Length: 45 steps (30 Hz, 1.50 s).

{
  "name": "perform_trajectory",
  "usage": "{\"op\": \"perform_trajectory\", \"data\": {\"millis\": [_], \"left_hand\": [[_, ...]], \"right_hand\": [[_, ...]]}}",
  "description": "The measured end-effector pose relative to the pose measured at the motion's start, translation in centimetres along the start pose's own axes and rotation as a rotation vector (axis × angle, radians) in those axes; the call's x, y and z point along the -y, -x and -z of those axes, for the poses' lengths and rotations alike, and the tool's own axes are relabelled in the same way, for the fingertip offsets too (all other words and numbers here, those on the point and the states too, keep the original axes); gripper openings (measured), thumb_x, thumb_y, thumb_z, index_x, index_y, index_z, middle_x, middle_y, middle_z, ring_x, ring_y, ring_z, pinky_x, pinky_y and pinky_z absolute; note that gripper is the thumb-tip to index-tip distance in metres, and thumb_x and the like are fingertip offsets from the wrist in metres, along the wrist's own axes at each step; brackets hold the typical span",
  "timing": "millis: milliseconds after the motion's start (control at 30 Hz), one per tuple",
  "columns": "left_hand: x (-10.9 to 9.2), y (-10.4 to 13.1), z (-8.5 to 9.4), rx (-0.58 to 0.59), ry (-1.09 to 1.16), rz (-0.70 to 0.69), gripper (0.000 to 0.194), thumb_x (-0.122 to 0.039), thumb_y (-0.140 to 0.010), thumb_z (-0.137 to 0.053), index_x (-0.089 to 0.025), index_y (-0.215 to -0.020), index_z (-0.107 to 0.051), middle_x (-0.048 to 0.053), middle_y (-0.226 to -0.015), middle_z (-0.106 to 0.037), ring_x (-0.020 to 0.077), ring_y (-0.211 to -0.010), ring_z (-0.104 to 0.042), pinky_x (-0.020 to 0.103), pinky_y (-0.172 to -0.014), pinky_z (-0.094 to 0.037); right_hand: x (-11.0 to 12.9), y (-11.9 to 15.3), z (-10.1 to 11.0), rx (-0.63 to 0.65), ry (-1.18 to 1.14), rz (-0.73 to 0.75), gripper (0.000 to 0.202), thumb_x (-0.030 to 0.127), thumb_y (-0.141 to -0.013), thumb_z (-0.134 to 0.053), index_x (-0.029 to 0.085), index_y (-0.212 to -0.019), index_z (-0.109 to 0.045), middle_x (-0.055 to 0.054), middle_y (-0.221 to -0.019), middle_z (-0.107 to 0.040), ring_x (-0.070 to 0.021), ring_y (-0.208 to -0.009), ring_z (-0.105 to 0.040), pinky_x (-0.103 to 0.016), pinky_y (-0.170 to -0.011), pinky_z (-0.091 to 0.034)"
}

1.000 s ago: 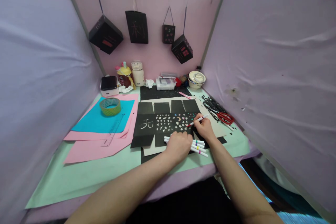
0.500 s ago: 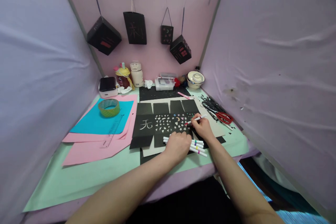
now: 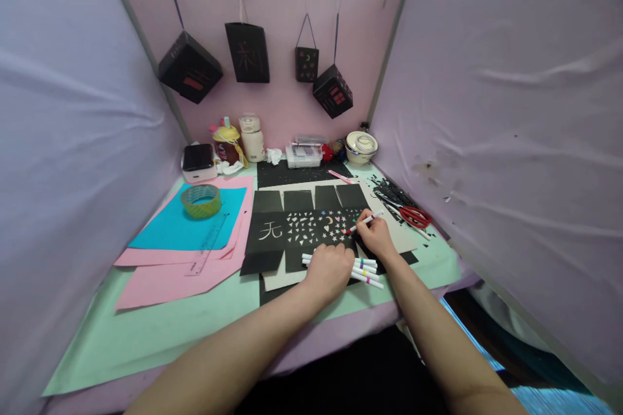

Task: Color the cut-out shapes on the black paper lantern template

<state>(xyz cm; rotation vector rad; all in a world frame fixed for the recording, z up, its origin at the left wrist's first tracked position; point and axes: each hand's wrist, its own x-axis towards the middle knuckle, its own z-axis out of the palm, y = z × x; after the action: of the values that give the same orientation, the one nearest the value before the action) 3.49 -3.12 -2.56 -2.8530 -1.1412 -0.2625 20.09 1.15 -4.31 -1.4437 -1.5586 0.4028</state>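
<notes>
Two hands, two grips: pens bunched under the left, one red pen at work in the right

Nearest, the left hand is curled down over a bunch of white felt-tip pens, at least four, whose ends stick out on both sides of it. Just beyond and to its right, the right hand pinches one red-tipped felt-tip pen, its tip at a star on the black card.

The card lies flat under and in front of both hands, on one pale board. It has four flaps along its far edge, one large character left of the left hand, one crescent and dozens of small pale or coloured shapes.

Left of the left hand lie one clear ruler, one blue sheet bearing one roll of tape, and at least two pink sheets. Right of the right hand is one pair of red-handled scissors, beside many black scraps.

Farther ahead of the hands stand one white bottle, one yellow-lidded cup, one clear plastic box and one lidded bowl, with one crumpled tissue. Farthest, above these, hang four black paper boxes before the pink panel.
</notes>
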Motion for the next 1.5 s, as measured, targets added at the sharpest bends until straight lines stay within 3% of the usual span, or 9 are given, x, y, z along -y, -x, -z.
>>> {"op": "perform_trajectory", "data": {"millis": [367, 967, 1500], "left_hand": [[-0.05, 0.02, -0.01, 0.008, 0.011, 0.011, 0.013, -0.012, -0.082, -0.039, -0.014, -0.079, -0.052, 0.009, -0.078, -0.058, 0.0215, -0.069, -0.055, 0.035, -0.063, -0.039], [-0.06, 0.05, 0.41, 0.039, 0.019, 0.002, 0.012, -0.012, -0.082, -0.039, -0.014, -0.081, -0.051, 0.009, -0.080, -0.058, 0.0222, -0.071, -0.056, 0.036, -0.063, -0.039], [-0.06, 0.00, 0.48, 0.046, 0.024, 0.012, 0.013, -0.012, -0.083, -0.038, -0.014, -0.080, -0.051, 0.010, -0.080, -0.059, 0.0221, -0.072, -0.056, 0.035, -0.062, -0.038]], "right_hand": [[0.03, 0.04, -0.25, 0.036, -0.065, -0.024, 0.012, 0.027, -0.075, -0.045, 0.019, -0.068, -0.050, 0.002, -0.056, -0.053, -0.0118, -0.050, -0.045, -0.023, -0.050, -0.033], [0.27, 0.00, -0.05, -0.055, 0.044, -0.005, 0.014, 0.028, -0.074, -0.044, 0.020, -0.063, -0.048, 0.002, -0.053, -0.048, -0.0130, -0.053, -0.045, -0.023, -0.051, -0.033], [0.17, -0.09, -0.19, -0.061, 0.057, 0.002, 0.013, 0.028, -0.074, -0.044, 0.020, -0.064, -0.048, 0.003, -0.052, -0.048, -0.0128, -0.051, -0.045, -0.023, -0.051, -0.033]]}}
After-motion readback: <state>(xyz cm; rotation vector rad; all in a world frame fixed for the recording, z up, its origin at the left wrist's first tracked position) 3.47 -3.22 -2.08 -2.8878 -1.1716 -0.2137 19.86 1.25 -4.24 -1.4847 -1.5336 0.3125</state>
